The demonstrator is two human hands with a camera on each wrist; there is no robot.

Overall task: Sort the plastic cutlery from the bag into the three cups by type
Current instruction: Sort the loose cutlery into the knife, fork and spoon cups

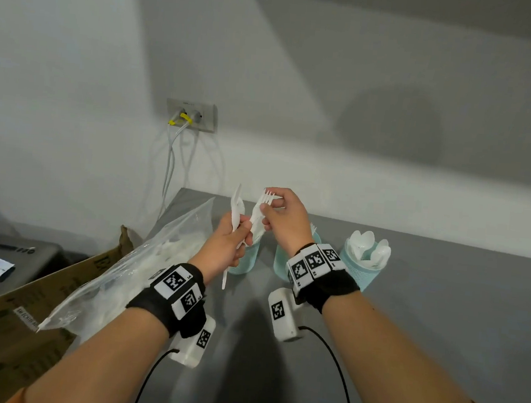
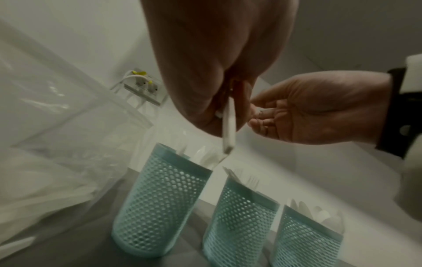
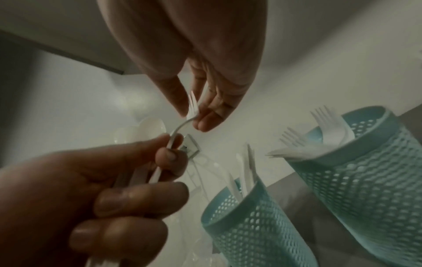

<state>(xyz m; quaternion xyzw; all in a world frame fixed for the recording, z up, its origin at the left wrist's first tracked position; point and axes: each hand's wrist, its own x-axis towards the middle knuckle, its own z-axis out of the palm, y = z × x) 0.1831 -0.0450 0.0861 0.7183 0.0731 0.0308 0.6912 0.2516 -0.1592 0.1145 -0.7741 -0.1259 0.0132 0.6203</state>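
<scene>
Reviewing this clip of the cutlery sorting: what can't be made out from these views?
- Head view: the left cup and middle cup sit behind the hands, contents unseen.
- All views: how many pieces the left hand grips; its fingers cover the bundle.
- Head view: what remains in the bag; the creased plastic blurs it.

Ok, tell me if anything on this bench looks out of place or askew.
Nothing stands out. The three cups stand upright: knives in the left cup, forks in the middle cup, spoons in the right cup. The left hand grips a bundle of cutlery; the right hand pinches a fork from it.
</scene>
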